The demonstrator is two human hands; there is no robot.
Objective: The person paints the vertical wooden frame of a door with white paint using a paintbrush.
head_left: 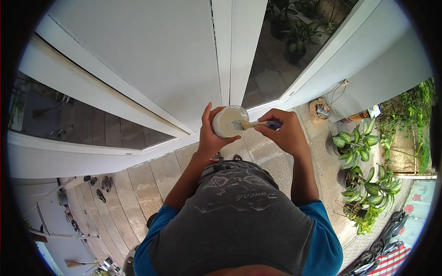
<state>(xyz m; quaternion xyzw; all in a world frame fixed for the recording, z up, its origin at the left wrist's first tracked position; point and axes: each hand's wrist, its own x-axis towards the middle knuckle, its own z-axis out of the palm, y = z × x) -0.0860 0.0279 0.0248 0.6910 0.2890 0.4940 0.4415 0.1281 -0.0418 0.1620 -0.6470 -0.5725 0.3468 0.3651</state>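
My left hand (213,133) is wrapped around the side of a whitish plastic tub (225,120) with pale, creamy paint in it. The tub is held up in front of my chest, its mouth facing me. My right hand (284,130) grips a paintbrush (260,124) by its dark purplish handle. The brush's bristle end lies inside the tub, against the pale paint. My right fingers are pinched around the handle, just right of the rim. Both hands are in front of a white door panel (152,55).
White frames with dark glass panes (294,50) stand ahead. A paper-like bag (317,112) with a can sits by the wall at right. Potted plants (357,142) line the right side. Shoes (107,184) lie on the tiled floor at left. A motorbike (380,244) stands lower right.
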